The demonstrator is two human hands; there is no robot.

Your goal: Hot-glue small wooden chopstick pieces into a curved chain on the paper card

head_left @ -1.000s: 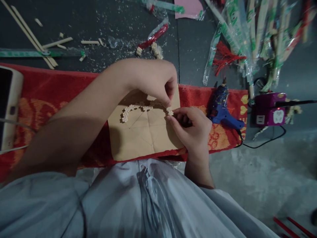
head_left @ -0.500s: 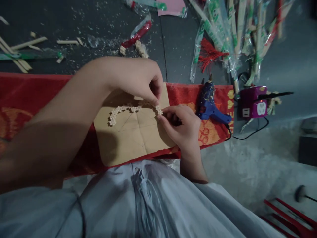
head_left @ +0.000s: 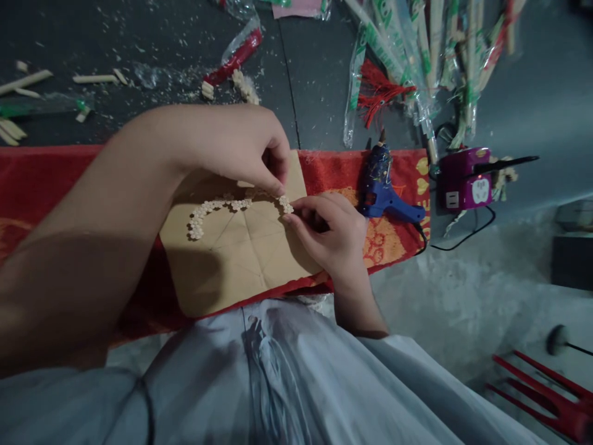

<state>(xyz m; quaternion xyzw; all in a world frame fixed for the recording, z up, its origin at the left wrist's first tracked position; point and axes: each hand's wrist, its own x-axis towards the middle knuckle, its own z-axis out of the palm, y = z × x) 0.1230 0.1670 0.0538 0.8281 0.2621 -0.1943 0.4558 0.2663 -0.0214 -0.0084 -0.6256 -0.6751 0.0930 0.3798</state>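
A curved strip of small cream pieces, like cut stick slices stuck together, lies across a tan cardboard sheet marked with thin crossing lines. Over the far edge of the sheet arches my left hand, its thumb and fingertips closed at the strip's right end. From the right, my right hand pinches that same end between thumb and forefinger. Part of the strip's far side is hidden beneath my left fingers. A blue hot glue gun lies to the right of my right hand.
The cardboard rests on a red patterned cloth. Beyond it are wrapped chopsticks, red strings, loose sticks and crumbs on the dark table. A purple power adapter with cords stands right. A red stool is at lower right.
The view has shifted, so the table things appear farther left. Both hands keep nearly the same pinch at the strip's right end.
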